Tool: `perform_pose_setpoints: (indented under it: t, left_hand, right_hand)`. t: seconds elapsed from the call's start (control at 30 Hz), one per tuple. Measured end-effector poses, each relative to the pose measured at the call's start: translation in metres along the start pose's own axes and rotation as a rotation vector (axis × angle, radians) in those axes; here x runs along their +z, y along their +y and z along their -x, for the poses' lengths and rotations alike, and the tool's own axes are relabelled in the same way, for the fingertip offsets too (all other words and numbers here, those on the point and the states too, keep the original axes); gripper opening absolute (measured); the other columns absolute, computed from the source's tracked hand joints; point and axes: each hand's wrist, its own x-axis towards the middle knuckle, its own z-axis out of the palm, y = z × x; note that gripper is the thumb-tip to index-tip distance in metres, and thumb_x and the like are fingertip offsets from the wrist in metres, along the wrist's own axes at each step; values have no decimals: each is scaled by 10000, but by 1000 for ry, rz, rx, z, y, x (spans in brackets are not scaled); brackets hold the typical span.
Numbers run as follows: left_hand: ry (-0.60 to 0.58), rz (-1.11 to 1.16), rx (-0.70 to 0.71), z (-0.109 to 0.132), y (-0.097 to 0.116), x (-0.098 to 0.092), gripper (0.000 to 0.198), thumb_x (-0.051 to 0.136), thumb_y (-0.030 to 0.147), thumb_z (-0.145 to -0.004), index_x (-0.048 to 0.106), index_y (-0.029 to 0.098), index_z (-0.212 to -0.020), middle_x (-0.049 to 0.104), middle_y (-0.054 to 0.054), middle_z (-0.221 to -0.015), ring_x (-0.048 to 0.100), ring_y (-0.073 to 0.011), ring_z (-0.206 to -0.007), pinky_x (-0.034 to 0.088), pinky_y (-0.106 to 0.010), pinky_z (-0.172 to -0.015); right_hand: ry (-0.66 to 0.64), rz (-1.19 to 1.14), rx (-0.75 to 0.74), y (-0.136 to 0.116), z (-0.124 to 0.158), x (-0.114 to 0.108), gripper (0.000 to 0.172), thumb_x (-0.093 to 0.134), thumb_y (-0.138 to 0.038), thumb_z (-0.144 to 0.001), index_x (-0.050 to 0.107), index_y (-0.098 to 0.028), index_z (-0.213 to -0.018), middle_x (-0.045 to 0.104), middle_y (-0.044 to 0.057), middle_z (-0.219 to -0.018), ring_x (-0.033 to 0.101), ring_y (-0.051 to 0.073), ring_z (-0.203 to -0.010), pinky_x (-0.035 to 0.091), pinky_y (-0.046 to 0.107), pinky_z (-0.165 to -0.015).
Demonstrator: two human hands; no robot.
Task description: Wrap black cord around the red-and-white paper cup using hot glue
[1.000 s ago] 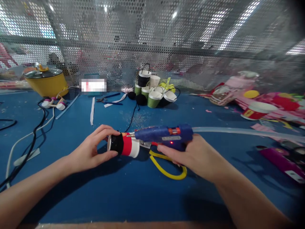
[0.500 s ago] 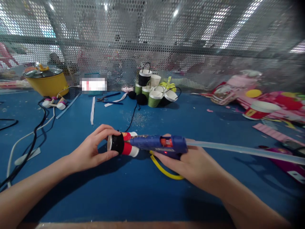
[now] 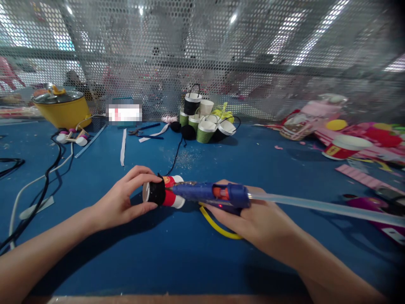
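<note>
My left hand [image 3: 122, 200] grips a small paper cup [image 3: 163, 193] lying on its side, red and white with a black band round its base end. My right hand [image 3: 253, 215] is wrapped round a blue hot glue gun [image 3: 210, 192] with a clear glue stick [image 3: 316, 204] trailing out to the right. The gun's nozzle points left and touches the cup's side. A small red light shows under the gun. Yellow-handled scissors [image 3: 218, 226] lie on the blue table [image 3: 177, 261] beneath my right hand.
A cluster of finished green, black and white cup baskets [image 3: 205, 118] stands at the back centre by the perforated metal screen [image 3: 202, 55]. A yellow pot [image 3: 61, 107] and cables [image 3: 38, 181] are at the left. Pink and red craft scraps [image 3: 348, 135] cover the right side.
My right hand has rolled the glue gun so its top faces me and lowered it. The nozzle has stayed at the cup, which my left hand turned slightly.
</note>
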Motion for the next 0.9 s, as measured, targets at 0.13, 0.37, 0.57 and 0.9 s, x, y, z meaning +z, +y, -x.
perform_pose_setpoints:
  t: [0.13, 0.37, 0.57, 0.9]
  left_hand:
    - [-8, -15, 2, 0, 0, 0, 356, 580, 244, -826, 460, 229, -1161, 457, -82, -1162, 487, -214, -1078, 433, -371, -935]
    - [14, -50, 62, 0, -2, 1, 347, 567, 229, -831, 461, 218, -1162, 459, -94, -1157, 494, -216, -1071, 452, -370, -914]
    - [-4, -103, 151, 2, -1, 4, 342, 551, 206, -839, 451, 218, -1167, 441, -111, -1167, 490, -219, -1069, 472, -373, -902]
    - [16, -135, 190, 2, -4, 5, 337, 547, 173, -839, 466, 210, -1164, 435, -120, -1184, 499, -218, -1065, 489, -358, -887]
  right_hand:
    - [-22, -19, 32, -2, 0, -1, 131, 485, -254, -779, 595, -253, -707, 594, 9, -593, 510, 161, -496, 439, 287, -481]
    - [35, 39, 0, 0, 1, 4, 162, 479, -247, -773, 625, -230, -703, 634, 45, -661, 567, 179, -561, 491, 306, -581]
    - [40, 170, -17, -1, -2, 0, 232, 438, -252, -804, 660, -191, -782, 688, 75, -750, 638, 211, -666, 523, 322, -635]
    - [35, 144, 29, -5, 1, -4, 227, 437, -251, -789, 658, -211, -752, 674, 58, -680, 617, 198, -582, 513, 311, -566]
